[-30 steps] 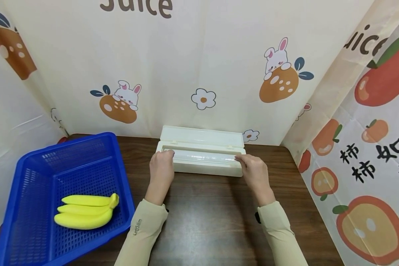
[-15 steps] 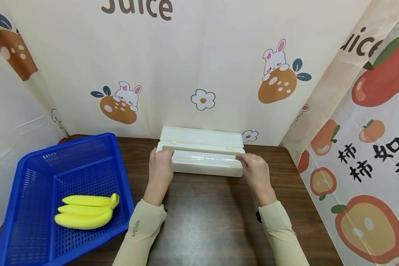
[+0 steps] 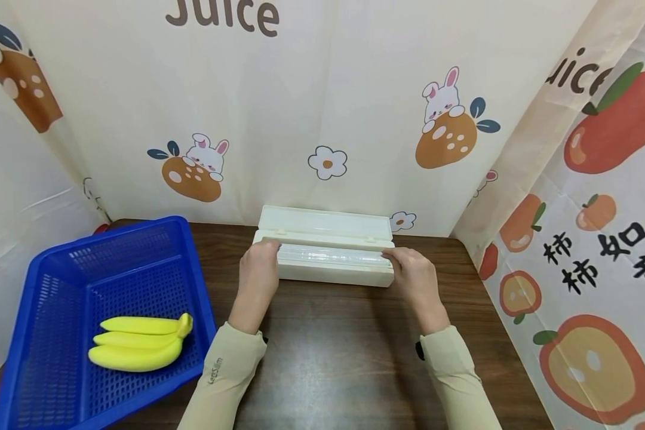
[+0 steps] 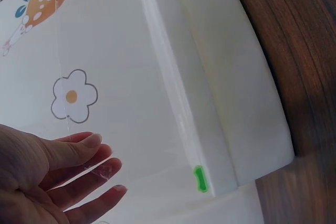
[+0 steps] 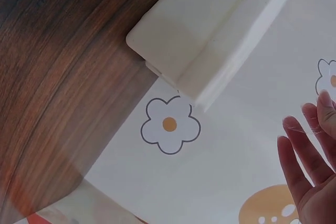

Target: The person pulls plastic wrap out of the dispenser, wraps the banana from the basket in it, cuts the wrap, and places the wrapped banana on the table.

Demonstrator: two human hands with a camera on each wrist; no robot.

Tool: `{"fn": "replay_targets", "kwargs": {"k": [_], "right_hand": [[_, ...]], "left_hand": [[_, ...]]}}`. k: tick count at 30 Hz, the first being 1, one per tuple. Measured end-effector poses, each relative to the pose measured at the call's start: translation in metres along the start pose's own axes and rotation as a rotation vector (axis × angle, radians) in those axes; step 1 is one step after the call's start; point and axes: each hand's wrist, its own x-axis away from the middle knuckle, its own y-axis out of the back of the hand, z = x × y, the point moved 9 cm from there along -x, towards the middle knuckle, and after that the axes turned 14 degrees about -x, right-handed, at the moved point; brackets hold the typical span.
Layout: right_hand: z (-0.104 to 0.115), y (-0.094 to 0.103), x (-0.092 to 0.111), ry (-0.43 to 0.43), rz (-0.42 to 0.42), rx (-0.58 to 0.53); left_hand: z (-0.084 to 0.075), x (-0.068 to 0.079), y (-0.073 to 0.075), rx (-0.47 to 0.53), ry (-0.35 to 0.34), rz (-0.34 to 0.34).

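Left hand [image 3: 258, 269] and right hand [image 3: 415, 272] pinching thin, clear plastic film [image 3: 328, 255]!
I'd draw it evenly off the long, white box [image 3: 335, 275].

There is one left hand [image 3: 259, 269], one right hand [image 3: 412, 272] and two sleeves [image 3: 226, 367]. One white plastic-wrap box [image 3: 333, 274] has one lid [image 3: 325, 222] and one clear plastic sheet [image 3: 325, 255]. One blue basket [image 3: 201, 286] has three yellow bananas [image 3: 137, 359]. One back curtain [image 3: 279, 101] shows two flowers [image 3: 327, 163] and two whole bunnies [image 3: 206, 156].
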Motion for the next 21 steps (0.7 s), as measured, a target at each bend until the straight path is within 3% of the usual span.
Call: {"fn": "replay_targets", "kwargs": {"k": [7,21], "right_hand": [[0.005,0.006,-0.002,0.033,-0.044,-0.012],[0.012,0.014,-0.004,0.057,-0.043,0.004]], "left_hand": [[-0.002,-0.001,0.004,0.011,-0.014,-0.010],[-0.006,-0.005,0.013,0.002,-0.017,0.001]]}}
